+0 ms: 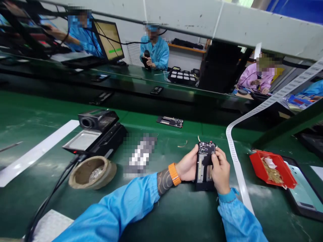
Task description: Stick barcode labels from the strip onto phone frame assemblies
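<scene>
An opened phone body (205,160) with a bare circuit board at its top stands upright on the green mat between my hands. My left hand (187,165), with an orange wristband, grips its left edge. My right hand (221,169) wraps the right edge, thumb pressed on the inside face. Both arms wear blue sleeves.
A black device on a metal tray (97,132) and a round brown dish (91,171) lie to the left. Another opened phone (170,121) lies on the belt beyond. A red bin of small parts (272,168) and a white perforated strip (238,168) are at right. Several workers sit across the line.
</scene>
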`<state>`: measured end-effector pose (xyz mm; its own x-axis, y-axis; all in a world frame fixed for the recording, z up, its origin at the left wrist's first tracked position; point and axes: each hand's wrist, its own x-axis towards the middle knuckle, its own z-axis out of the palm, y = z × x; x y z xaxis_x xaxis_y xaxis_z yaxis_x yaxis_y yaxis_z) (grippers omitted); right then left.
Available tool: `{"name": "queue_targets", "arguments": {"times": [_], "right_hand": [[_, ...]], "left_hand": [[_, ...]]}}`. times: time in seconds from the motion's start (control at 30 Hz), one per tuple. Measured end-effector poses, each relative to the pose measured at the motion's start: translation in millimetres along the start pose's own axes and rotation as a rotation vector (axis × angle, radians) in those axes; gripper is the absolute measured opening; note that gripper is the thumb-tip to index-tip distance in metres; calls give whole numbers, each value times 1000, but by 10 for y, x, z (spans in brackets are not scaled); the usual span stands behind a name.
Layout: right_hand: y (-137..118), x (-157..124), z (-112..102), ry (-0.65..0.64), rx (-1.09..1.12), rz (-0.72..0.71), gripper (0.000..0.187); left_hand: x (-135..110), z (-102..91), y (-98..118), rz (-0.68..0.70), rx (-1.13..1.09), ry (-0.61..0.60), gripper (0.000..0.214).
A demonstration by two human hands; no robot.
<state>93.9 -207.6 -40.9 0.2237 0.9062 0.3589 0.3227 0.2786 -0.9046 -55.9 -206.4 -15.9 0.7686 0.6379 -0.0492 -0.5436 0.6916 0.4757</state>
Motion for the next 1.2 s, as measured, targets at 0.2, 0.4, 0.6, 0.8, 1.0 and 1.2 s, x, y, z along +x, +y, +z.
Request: {"name": "queue_targets", "arguments": {"times": [0.2,0.4,0.6,0.8,1.0,1.2], "right_hand": [[15,17,-68,-53,-53,-1,23],[-115,1,-114,-2,-198,-259,11],[-237,-52,-75,-122,-292,-341,8],[-143,-39,-59,-63,-81,-158,24],[-108,24,-92,30,91,-16,23],[-144,73,-135,12,126,72,22]], "left_hand": [[9,-108,30,-30,-58,88,86],[14,-142,38,-17,-53,198,81],[31,-75,14,55,-63,157,80],[14,-19,83,97,-60,172,84],[-26,-94,102,50,-72,162,91],[-46,-108,110,35,-55,156,90]]}}
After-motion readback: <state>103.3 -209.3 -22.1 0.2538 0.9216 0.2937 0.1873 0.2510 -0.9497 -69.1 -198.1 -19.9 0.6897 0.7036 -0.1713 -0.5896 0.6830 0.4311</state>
